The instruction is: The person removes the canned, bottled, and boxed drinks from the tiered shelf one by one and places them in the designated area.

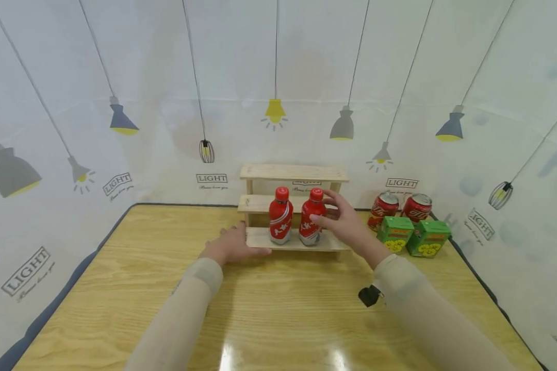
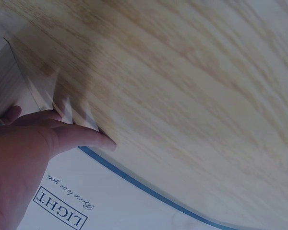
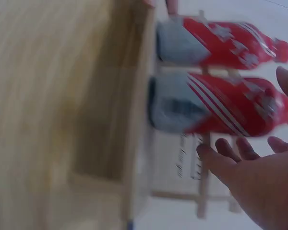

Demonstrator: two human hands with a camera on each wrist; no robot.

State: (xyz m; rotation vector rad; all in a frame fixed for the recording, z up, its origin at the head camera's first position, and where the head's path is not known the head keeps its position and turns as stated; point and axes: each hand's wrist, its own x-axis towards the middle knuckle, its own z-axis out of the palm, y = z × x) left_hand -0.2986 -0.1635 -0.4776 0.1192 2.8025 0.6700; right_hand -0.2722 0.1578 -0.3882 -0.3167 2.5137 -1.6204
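Note:
Two red bottles with white lettering, the left bottle [image 1: 280, 216] and the right bottle [image 1: 312, 219], stand upright side by side on the bottom tier of a small wooden three-tier rack [image 1: 294, 172]. My right hand [image 1: 350, 224] is at the right bottle, thumb in front and fingers spread behind its upper part. In the right wrist view, a gap shows between those fingers [image 3: 221, 158] and the bottle. At the rack's lower left end rests my left hand [image 1: 229, 245], thumb stretched along the front edge. Its other fingers [image 2: 81, 136] extend loosely down near the tabletop.
Right of the rack are two red drink cans [image 1: 384, 208] with two green cartons [image 1: 396, 234] in front. A small black piece [image 1: 369, 296] hangs by my right sleeve. White fabric [image 1: 158, 129] printed with lamps surrounds the wooden table [image 1: 278, 309].

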